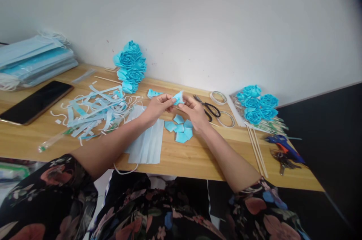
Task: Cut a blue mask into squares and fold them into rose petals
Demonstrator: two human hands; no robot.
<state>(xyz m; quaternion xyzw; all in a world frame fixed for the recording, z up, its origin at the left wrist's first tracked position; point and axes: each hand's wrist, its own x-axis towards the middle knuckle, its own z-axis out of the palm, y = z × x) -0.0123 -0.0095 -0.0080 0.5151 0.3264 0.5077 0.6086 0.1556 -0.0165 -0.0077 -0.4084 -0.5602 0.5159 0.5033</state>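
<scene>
Between my two hands, above the middle of the table, is a small light-blue petal piece (178, 98) that looks cut from mask fabric. My left hand (161, 107) pinches its left side with thumb and fingers. On its lower right, my right hand (195, 111) grips it too. Several loose blue petals (181, 128) lie on the wood just below my hands. A face mask (145, 145) lies flat under my left forearm, partly covered by it. Behind my left hand sits a small blue strip (154, 93).
Mask scraps (93, 108) are heaped at left beside a phone (36, 102) and stacked masks (34, 59). Blue fabric roses (131, 64) stand by the wall. Scissors (210, 108), tape rolls (218, 97), more roses (256, 104), sticks (256, 151), keys (284, 161) and a glue gun (285, 147) lie right.
</scene>
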